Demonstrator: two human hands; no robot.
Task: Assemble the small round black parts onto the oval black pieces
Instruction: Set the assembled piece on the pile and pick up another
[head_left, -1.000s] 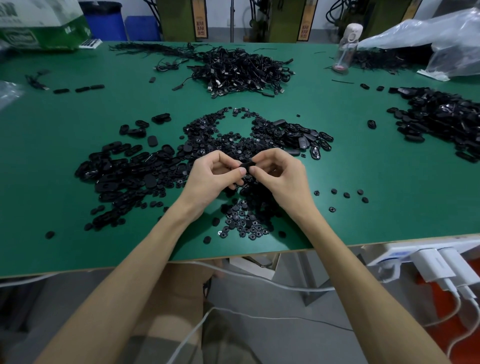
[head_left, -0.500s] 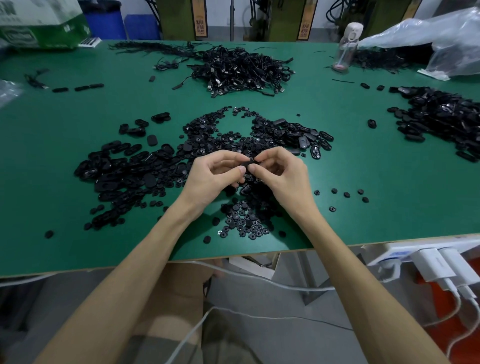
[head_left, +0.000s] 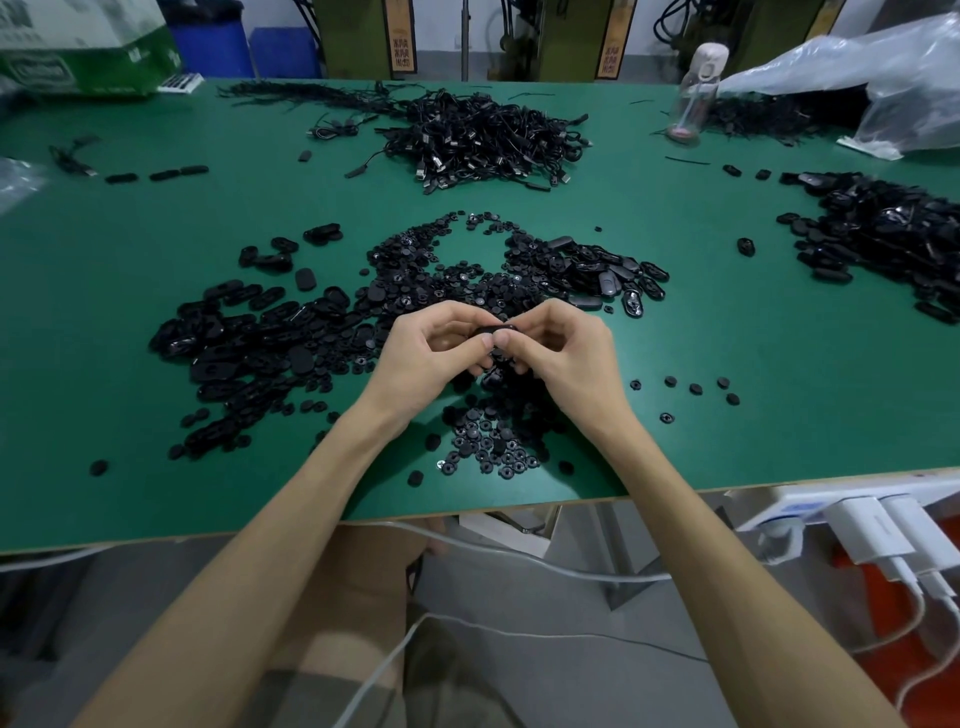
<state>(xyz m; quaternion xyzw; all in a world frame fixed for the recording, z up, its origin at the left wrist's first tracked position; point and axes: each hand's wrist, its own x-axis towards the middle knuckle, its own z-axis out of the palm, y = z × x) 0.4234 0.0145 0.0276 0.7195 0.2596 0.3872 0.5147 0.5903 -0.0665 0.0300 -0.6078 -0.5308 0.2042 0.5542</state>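
You hold 1 black oval plastic piece between 2 hands, your left hand and right hand. 6 small round black parts lie loose to your right. You also have 1 clear plastic bottle and 2 white plug-in chargers. The heaped parts are too many to count.

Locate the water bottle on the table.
Head view, far edge of the green table, right of centre: the water bottle stands upright between the pile of cables and the clear plastic bag.

Even overhead light, bowed edges
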